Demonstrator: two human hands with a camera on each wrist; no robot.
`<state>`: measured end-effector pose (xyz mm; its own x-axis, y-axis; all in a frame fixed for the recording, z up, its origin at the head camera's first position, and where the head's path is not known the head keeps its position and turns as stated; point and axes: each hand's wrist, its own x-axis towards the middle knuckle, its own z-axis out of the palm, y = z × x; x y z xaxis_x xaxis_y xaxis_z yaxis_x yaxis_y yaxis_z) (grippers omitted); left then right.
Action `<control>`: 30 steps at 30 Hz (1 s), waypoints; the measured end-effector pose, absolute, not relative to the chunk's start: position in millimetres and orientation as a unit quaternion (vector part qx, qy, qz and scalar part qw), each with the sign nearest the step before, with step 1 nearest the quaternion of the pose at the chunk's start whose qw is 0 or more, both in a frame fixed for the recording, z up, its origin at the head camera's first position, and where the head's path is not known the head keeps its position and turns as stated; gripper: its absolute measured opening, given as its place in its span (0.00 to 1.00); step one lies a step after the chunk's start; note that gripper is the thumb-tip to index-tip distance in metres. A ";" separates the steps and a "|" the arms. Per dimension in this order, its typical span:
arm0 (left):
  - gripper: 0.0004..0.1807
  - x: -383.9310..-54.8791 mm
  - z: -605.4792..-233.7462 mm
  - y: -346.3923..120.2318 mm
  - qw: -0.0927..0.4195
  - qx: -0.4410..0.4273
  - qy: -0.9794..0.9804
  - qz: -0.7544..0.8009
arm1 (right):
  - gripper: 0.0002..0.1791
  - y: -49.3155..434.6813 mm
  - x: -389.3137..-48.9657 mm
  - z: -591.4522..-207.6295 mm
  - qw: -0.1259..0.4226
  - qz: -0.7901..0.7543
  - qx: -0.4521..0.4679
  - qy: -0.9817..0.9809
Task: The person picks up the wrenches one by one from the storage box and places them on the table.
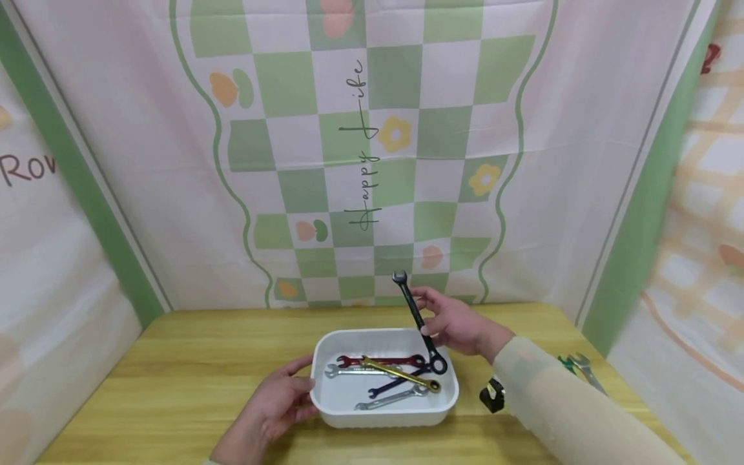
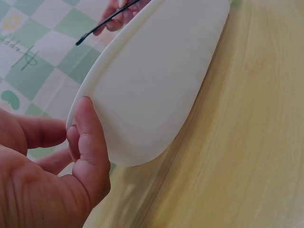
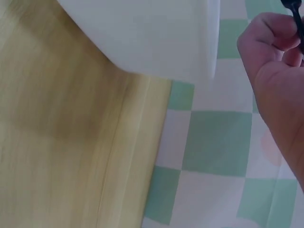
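A white plastic tub [image 1: 386,420] rests on the table, with my left hand [image 1: 280,399] gripping its left side. The left wrist view shows thumb and fingers pinching the tub's rim [image 2: 88,88]. Over the tub's right rear corner, my right hand [image 1: 459,323] holds a black combination wrench [image 1: 416,313] by its shaft, open end up and ring end down over the tub. Inside lie a red wrench [image 1: 380,361], a gold wrench [image 1: 401,373], a dark purple wrench [image 1: 391,386] and silver wrenches, one [image 1: 388,401] nearest the front.
Right of the tub, a small black object [image 1: 493,396] with a yellow-white part sits on the wooden table [image 1: 203,361]. Further right, a silver wrench [image 1: 586,368] and a green item [image 1: 566,363] are partly hidden by my sleeve. A checkered curtain [image 1: 349,194] hangs behind.
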<state>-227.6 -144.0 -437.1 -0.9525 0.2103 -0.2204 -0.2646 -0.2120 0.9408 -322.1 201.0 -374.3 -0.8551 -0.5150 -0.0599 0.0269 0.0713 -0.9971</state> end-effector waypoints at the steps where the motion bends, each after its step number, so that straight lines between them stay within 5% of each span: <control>1: 0.37 -227.6 -437.2 -144.0 0.152 -0.022 0.609 0.778 | 0.45 204.1 -322.0 -373.6 0.203 -0.660 -0.172 0.703; 30: 0.37 -228.7 -439.3 -143.7 0.149 -0.024 0.613 0.776 | 0.45 339.8 -286.5 -396.7 0.131 -0.637 -0.094 0.754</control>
